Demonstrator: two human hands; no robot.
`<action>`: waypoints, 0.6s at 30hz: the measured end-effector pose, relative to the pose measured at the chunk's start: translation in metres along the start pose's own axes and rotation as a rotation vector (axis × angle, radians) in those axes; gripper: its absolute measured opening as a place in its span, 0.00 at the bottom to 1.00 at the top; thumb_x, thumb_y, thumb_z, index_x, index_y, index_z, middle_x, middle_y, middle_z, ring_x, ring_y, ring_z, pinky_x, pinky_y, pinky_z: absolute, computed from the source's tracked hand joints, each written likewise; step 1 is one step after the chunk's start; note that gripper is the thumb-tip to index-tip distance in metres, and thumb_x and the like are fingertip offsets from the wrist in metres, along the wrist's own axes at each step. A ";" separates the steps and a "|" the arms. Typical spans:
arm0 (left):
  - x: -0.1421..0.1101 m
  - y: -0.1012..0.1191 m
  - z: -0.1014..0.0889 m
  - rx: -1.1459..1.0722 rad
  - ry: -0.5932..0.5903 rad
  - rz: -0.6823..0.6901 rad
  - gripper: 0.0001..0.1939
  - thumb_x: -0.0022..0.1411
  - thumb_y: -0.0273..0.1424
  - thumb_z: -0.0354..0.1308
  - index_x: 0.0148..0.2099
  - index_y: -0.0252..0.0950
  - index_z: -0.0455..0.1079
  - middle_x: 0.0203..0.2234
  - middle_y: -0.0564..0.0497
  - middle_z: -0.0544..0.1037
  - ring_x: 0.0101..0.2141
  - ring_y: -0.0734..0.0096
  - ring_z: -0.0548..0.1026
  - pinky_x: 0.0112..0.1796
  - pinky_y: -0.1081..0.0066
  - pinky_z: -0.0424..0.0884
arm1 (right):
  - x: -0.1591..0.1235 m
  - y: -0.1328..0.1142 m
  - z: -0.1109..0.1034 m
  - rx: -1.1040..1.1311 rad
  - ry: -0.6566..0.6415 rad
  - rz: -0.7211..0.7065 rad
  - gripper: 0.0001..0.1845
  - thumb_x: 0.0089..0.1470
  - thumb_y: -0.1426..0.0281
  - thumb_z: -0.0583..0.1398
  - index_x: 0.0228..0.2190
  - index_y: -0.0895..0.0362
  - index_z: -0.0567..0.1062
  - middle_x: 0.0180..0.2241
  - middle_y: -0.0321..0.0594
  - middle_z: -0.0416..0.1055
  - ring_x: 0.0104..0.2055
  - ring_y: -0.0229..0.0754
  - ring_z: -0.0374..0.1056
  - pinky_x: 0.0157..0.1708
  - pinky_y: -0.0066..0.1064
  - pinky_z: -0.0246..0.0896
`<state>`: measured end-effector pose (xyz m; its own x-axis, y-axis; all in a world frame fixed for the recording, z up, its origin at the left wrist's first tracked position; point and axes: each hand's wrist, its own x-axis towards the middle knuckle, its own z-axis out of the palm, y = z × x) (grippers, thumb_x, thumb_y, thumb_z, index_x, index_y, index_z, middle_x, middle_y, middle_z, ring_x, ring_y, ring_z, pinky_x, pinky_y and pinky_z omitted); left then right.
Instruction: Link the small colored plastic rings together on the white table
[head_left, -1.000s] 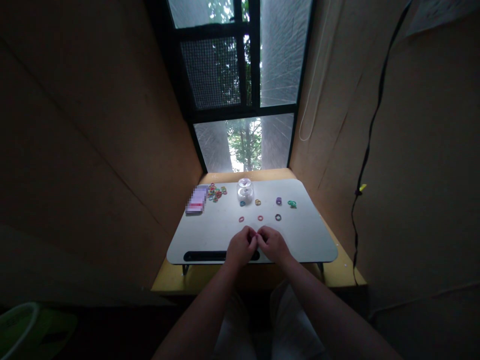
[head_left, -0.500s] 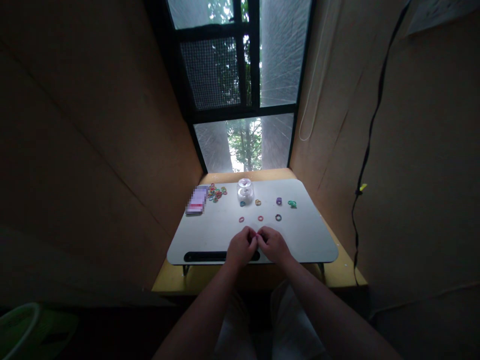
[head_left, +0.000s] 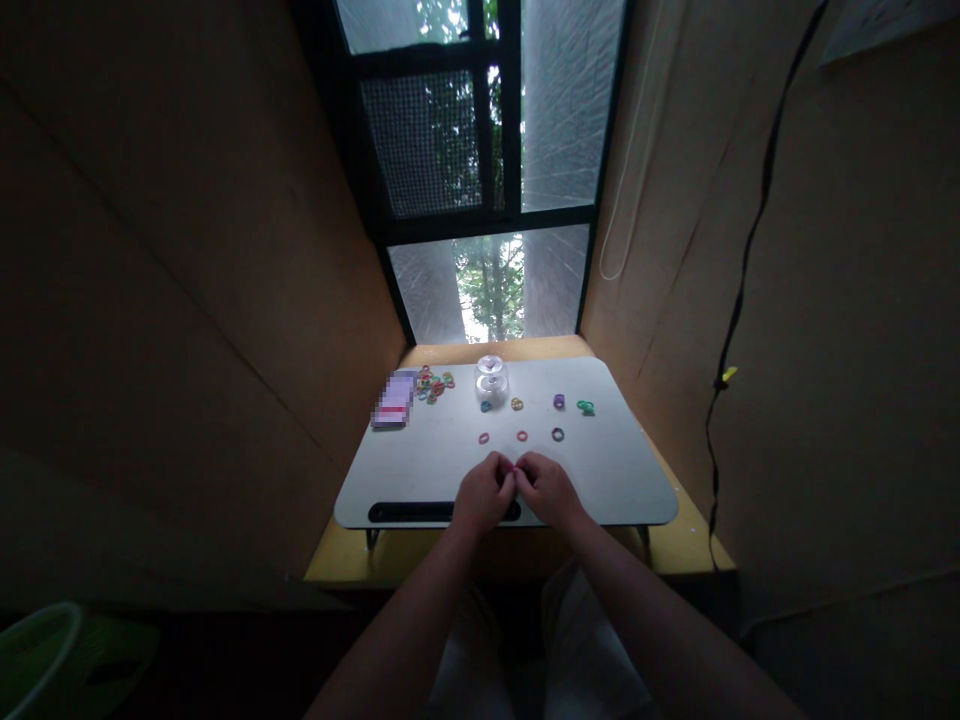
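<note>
My left hand (head_left: 482, 492) and my right hand (head_left: 549, 490) meet over the near part of a white lap table (head_left: 615, 470). Their fingertips pinch together on a small pink hair tie (head_left: 514, 468), mostly hidden by the fingers. Just beyond them lie a pink hair tie (head_left: 484, 438), a red one (head_left: 522, 436) and a dark one (head_left: 557, 435). Farther back are blue (head_left: 486, 407), yellow (head_left: 517, 404), purple (head_left: 559, 401) and green (head_left: 586, 408) hair ties. A mixed pile of hair ties (head_left: 432, 386) sits at the back left.
A clear round container (head_left: 491, 380) stands at the table's back middle. At the left edge lies a flat pixelated item (head_left: 394, 400). A black slot (head_left: 411, 512) runs along the near edge. Walls flank both sides, a window (head_left: 491, 285) is ahead, and a black cable (head_left: 739, 300) hangs right.
The view has shifted very slightly. Both hands stay together in the same place, with a little more of the pink hair tie showing between the fingertips.
</note>
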<state>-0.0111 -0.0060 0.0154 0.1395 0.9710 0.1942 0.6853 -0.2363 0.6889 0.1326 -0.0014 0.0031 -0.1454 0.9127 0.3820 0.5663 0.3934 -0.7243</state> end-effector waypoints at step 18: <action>0.001 -0.002 0.001 -0.005 0.003 0.014 0.04 0.59 0.32 0.52 0.35 0.38 0.65 0.25 0.55 0.72 0.27 0.74 0.69 0.30 0.74 0.60 | 0.000 0.002 0.001 0.002 -0.007 0.001 0.06 0.52 0.72 0.55 0.26 0.56 0.70 0.25 0.35 0.69 0.28 0.36 0.62 0.29 0.27 0.54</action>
<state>-0.0116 -0.0048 0.0137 0.1475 0.9674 0.2060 0.6795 -0.2505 0.6896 0.1330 -0.0002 0.0016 -0.1508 0.9138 0.3771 0.5646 0.3928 -0.7259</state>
